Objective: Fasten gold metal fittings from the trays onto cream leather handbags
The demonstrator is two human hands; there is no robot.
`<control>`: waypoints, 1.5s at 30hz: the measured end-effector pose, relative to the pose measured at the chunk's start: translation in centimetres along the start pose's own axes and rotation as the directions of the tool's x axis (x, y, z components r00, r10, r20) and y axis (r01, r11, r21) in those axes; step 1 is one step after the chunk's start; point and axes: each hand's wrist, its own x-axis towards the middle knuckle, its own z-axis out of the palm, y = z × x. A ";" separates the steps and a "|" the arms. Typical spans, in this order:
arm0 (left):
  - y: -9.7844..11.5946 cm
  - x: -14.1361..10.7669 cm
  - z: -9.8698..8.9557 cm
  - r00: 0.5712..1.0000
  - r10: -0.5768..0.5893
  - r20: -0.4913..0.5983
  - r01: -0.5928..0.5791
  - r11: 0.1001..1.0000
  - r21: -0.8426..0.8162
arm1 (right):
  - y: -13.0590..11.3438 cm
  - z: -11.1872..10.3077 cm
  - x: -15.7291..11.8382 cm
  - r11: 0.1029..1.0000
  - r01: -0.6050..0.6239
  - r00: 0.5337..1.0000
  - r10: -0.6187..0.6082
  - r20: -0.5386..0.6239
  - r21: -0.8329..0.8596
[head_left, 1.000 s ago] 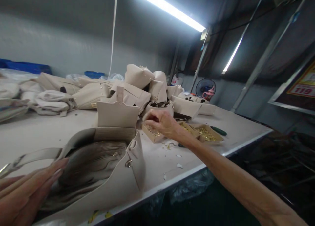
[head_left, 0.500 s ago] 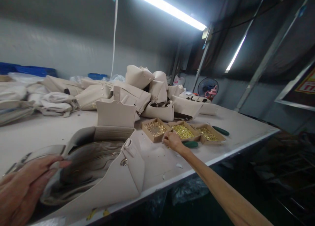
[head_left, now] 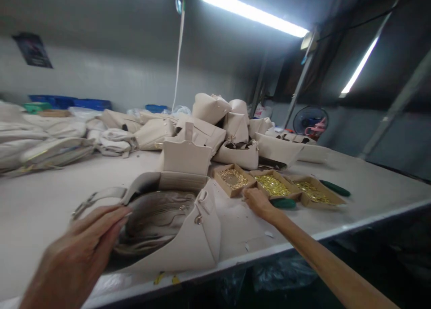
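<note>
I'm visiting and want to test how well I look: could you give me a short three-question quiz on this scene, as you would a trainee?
1. How many shallow boxes of small gold-coloured pieces stand in a row on the table?

2. True or false: the flap of the open bag stands raised rather than closed over the opening.

3. Which of these is the right hand nearest to?
a) the fan
b) the boxes
c) the hanging cord

Key: 1. Three. 2. True. 3. b.
</note>
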 end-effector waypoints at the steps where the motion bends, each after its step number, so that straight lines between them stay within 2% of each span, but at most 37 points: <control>1: 0.3 0.1 -0.1 1.000 0.020 0.014 -0.020 0.999 0.026 | 0.0 -0.6 -0.3 1.000 0.011 1.000 -0.011 -0.014 0.014; 4: 1.1 0.6 -0.5 0.998 0.032 0.058 -0.036 0.997 0.062 | -0.2 -3.4 -1.4 0.990 0.115 0.988 -0.105 -0.116 0.082; 5: 1.3 0.8 -0.5 0.997 0.000 0.079 -0.005 0.999 0.054 | -0.5 -4.6 -1.9 0.976 0.175 0.973 -0.151 -0.174 0.131; 6: 1.5 1.1 -0.6 0.996 -0.038 0.083 0.034 0.998 0.044 | -1.0 -5.8 -2.5 0.926 0.264 0.939 -0.182 -0.293 0.271; 8: 1.7 1.4 -0.6 0.989 -0.128 0.078 0.126 0.992 0.019 | -3.1 -8.4 -4.2 0.743 0.469 0.859 -0.258 -0.441 0.478; 11: 2.0 1.7 -0.7 0.966 -0.252 0.053 0.255 0.965 -0.060 | -8.6 -11.9 -7.3 0.480 0.638 0.770 -0.384 -0.509 0.603; 14: 2.2 1.9 -0.9 0.916 -0.393 0.080 0.401 0.891 -0.212 | -15.0 -13.7 -8.9 0.227 0.629 0.715 -0.544 -0.439 0.743; 16: 2.3 2.0 -1.0 0.888 -0.450 0.096 0.456 0.835 -0.309 | -18.6 -13.6 -8.7 0.066 0.562 0.670 -0.621 -0.407 0.825; 18: 2.3 2.0 -1.2 0.873 -0.477 0.104 0.480 0.798 -0.365 | -21.2 -12.8 -7.7 -0.037 0.475 0.654 -0.654 -0.380 0.879; 19: 2.3 2.1 -1.2 0.868 -0.484 0.109 0.487 0.788 -0.378 | -22.1 -12.3 -7.1 -0.059 0.433 0.662 -0.657 -0.362 0.900; 23: 2.0 1.9 -1.4 0.869 -0.481 0.115 0.485 0.781 -0.393 | -23.9 -10.3 -5.3 -0.068 0.334 0.734 -0.607 -0.304 0.940; 25: 1.8 1.8 -1.4 0.868 -0.484 0.110 0.485 0.780 -0.396 | -24.1 -9.8 -4.9 -0.067 0.316 0.748 -0.596 -0.292 0.946; 35: 1.7 1.7 -1.5 0.854 -0.510 0.101 0.491 0.729 -0.477 | -25.1 -9.5 -4.5 0.020 0.356 0.755 -0.596 -0.275 0.934; 45: 1.9 2.1 -1.5 0.853 -0.511 0.112 0.497 0.727 -0.474 | -25.1 -9.3 -4.4 0.027 0.376 0.747 -0.600 -0.286 0.926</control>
